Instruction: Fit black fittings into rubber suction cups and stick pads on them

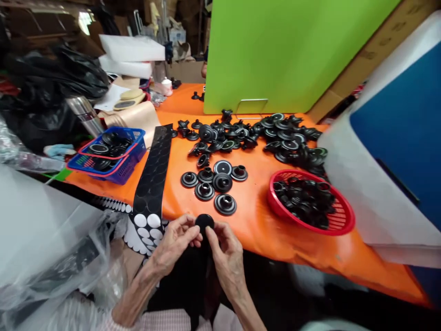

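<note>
A black round disc (204, 221) is held up between both hands, just in front of the table's near edge. My left hand (179, 236) pinches it from the left side, thumb and fingers close together. From the right, my right hand (225, 246) grips its edge with the thumb on its face. Right behind the hands lie several black flanged round parts (225, 204), some with a collar upwards. A black strip of round stickers (151, 172) lies to the left, its near end showing white circles (153, 221).
On the orange table (253, 184), a large pile of black parts (234, 133) stretches along the back. A red basket (347, 227) of black pieces stands right, a blue basket (127, 170) left. A green board (275, 55) rises behind; plastic wrap (86, 257) hangs near my left arm.
</note>
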Demonstrator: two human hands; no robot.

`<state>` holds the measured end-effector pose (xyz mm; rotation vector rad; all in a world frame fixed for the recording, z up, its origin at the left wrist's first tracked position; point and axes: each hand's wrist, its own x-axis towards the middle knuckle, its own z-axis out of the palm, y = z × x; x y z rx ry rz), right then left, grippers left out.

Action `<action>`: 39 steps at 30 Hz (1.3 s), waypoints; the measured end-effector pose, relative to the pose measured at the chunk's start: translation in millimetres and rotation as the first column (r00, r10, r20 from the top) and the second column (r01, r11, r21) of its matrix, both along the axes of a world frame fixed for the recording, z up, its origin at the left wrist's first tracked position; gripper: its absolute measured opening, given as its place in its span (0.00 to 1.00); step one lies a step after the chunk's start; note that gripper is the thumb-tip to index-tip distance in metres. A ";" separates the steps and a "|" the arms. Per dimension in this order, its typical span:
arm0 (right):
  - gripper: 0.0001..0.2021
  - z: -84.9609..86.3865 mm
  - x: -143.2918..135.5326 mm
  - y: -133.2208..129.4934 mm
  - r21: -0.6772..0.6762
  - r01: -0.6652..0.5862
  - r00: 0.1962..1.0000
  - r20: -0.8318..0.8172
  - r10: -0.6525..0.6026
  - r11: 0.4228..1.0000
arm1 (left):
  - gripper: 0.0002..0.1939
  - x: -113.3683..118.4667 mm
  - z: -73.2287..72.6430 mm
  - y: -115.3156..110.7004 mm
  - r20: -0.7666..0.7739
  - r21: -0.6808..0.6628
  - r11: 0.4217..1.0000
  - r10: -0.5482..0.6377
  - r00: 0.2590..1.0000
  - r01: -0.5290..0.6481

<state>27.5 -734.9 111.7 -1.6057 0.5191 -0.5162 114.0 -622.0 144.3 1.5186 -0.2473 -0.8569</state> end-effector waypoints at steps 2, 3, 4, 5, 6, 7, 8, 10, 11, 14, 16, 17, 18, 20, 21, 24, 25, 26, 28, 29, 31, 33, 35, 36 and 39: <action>0.10 1.9 -4.3 -9.5 0.029 0.159 0.987 0.019 -0.160 0.987 | 0.14 1.8 4.4 -15.5 0.124 0.149 0.987 -0.072 0.990 0.054; 0.10 3.9 -7.2 -16.5 0.023 0.220 0.975 0.035 -0.221 0.975 | 0.14 3.8 6.4 -25.0 0.235 0.225 0.974 -0.050 0.971 -0.004; 0.10 6.4 -11.0 -24.8 0.000 0.268 0.962 0.053 -0.268 0.963 | 0.14 6.3 7.7 -35.9 0.361 0.268 0.959 -0.014 0.932 -0.090; 0.09 9.1 -15.6 -33.8 -0.036 0.299 0.953 0.067 -0.296 0.954 | 0.14 9.0 7.6 -48.0 0.476 0.269 0.949 0.017 0.879 -0.164; 0.09 11.6 -20.8 -43.0 -0.079 0.307 0.951 0.069 -0.302 0.948 | 0.15 11.7 6.0 -60.8 0.562 0.239 0.951 0.027 0.826 -0.194; 0.10 13.6 -26.4 -51.6 -0.118 0.288 0.958 0.051 -0.284 0.950 | 0.16 14.0 3.0 -73.8 0.614 0.193 0.967 0.015 0.789 -0.169; 0.10 14.8 -31.9 -59.1 -0.147 0.252 0.968 0.018 -0.252 0.957 | 0.17 15.7 -1.2 -86.1 0.638 0.147 0.983 -0.009 0.770 -0.111; 0.11 14.4 -41.8 -69.7 -0.178 0.168 0.982 -0.061 -0.181 0.970 | 0.14 17.2 -10.6 -105.2 0.636 0.074 0.997 -0.041 0.770 -0.008; 0.11 12.9 -45.8 -72.7 -0.194 0.134 0.984 -0.089 -0.154 0.972 | 0.12 17.1 -14.6 -110.4 0.627 0.051 0.999 -0.040 0.778 0.010; 0.10 6.9 -52.1 -74.5 -0.309 0.106 0.989 -0.066 -0.133 0.945 | 0.09 14.8 -17.8 -105.8 0.594 0.004 1.000 0.012 0.805 -0.017; 0.11 5.0 -51.6 -71.8 -0.360 0.107 0.991 -0.039 -0.129 0.927 | 0.12 13.4 -12.5 -90.1 0.394 -0.075 0.996 0.083 0.916 -0.058; 0.13 5.4 -50.2 -69.6 -0.348 0.107 0.991 -0.037 -0.128 0.931 | 0.13 13.0 -8.7 -81.0 0.212 -0.121 0.989 0.110 0.971 -0.086; 0.16 6.8 -48.2 -67.1 -0.309 0.106 0.991 -0.041 -0.125 0.945 | 0.14 12.7 -4.7 -72.3 0.005 -0.164 0.978 0.130 0.992 -0.127; 0.15 11.7 -43.0 -61.8 -0.169 0.096 0.993 -0.058 -0.107 0.981 | 0.15 12.2 2.1 -57.8 -0.340 -0.214 0.956 0.122 0.933 -0.203; 0.12 14.8 -40.1 -59.3 -0.081 0.083 0.994 -0.068 -0.089 0.993 | 0.15 11.9 4.4 -52.6 -0.436 -0.233 0.945 0.108 0.893 -0.228; 0.14 22.5 -31.4 -53.8 0.167 0.038 0.997 -0.075 -0.026 0.985 | 0.14 9.5 6.9 -43.6 -0.476 -0.290 0.936 0.040 0.878 -0.200; 0.14 23.8 -28.5 -52.6 0.224 0.031 0.998 -0.067 -0.016 0.974 | 0.13 8.2 6.7 -41.9 -0.437 -0.299 0.939 0.020 0.899 -0.167; 0.14 24.5 -25.5 -51.4 0.263 0.029 0.999 -0.052 -0.015 0.965 | 0.13 6.8 6.2 -40.6 -0.389 -0.299 0.944 0.013 0.921 -0.139; 0.14 24.2 -19.2 -48.9 0.286 0.052 0.999 -0.022 -0.048 0.957 | 0.13 3.8 4.8 -38.4 -0.319 -0.283 0.954 0.004 0.948 -0.099; 0.14 23.5 -16.0 -47.2 0.278 0.076 0.997 -0.013 -0.076 0.958 | 0.15 2.3 4.1 -37.4 -0.305 -0.278 0.956 0.004 0.952 -0.093; 0.13 22.1 -9.9 -42.9 0.234 0.146 0.989 -0.010 -0.148 0.961 | 0.18 -0.2 3.0 -35.8 -0.305 -0.279 0.957 -0.004 0.952 -0.085; 0.13 21.0 -5.4 -38.0 0.166 0.199 0.980 -0.024 -0.198 0.966 | 0.19 -2.0 2.7 -34.7 -0.319 -0.283 0.955 -0.012 0.948 -0.084; 0.13 20.5 -3.0 -33.3 0.114 0.202 0.979 -0.043 -0.198 0.973 | 0.20 -3.4 3.0 -34.0 -0.330 -0.283 0.956 -0.016 0.944 -0.082; 0.13 20.3 -2.5 -31.2 0.106 0.193 0.981 -0.047 -0.189 0.975 | 0.20 -3.9 3.3 -33.7 -0.332 -0.283 0.956 -0.019 0.943 -0.081; 0.13 19.8 -2.3 -26.3 0.133 0.179 0.984 -0.027 -0.177 0.975 | 0.19 -5.0 4.0 -32.8 -0.328 -0.288 0.954 -0.019 0.945 -0.081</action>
